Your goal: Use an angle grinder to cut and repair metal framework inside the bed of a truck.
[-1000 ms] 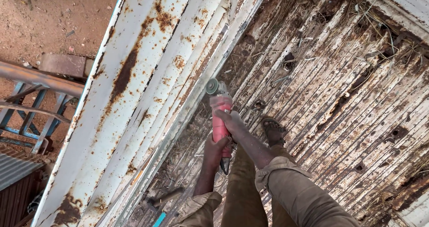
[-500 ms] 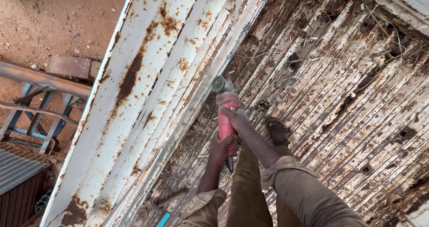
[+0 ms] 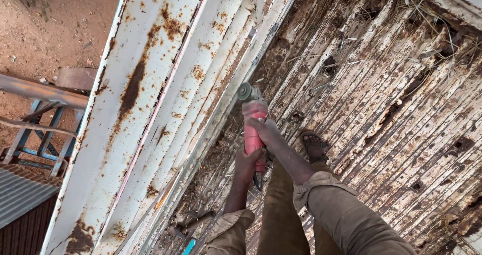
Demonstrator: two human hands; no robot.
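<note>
Both my hands grip a red angle grinder [image 3: 253,134]. My left hand [image 3: 247,164] wraps the rear of its body, near the black tail end. My right hand [image 3: 266,130] clasps the front of the body just behind the head. The grey grinding disc [image 3: 245,91] sits close against the lower edge of a tall white, rust-stained corrugated metal wall [image 3: 165,109]. My legs in khaki trousers and one sandalled foot [image 3: 315,145] stand on a rusted, perforated corrugated metal floor [image 3: 401,109].
Dry grass and debris lie along the seam between wall and floor. Beyond the wall at left is sandy ground [image 3: 50,29], a blue metal frame with a grey pipe [image 3: 35,91] and a corrugated sheet [image 3: 20,194]. A tool lies on the floor [image 3: 193,222].
The view has shifted slightly; the grinder and both hands have kept their grip and stay near the wall's lower edge, moved a little along it.
</note>
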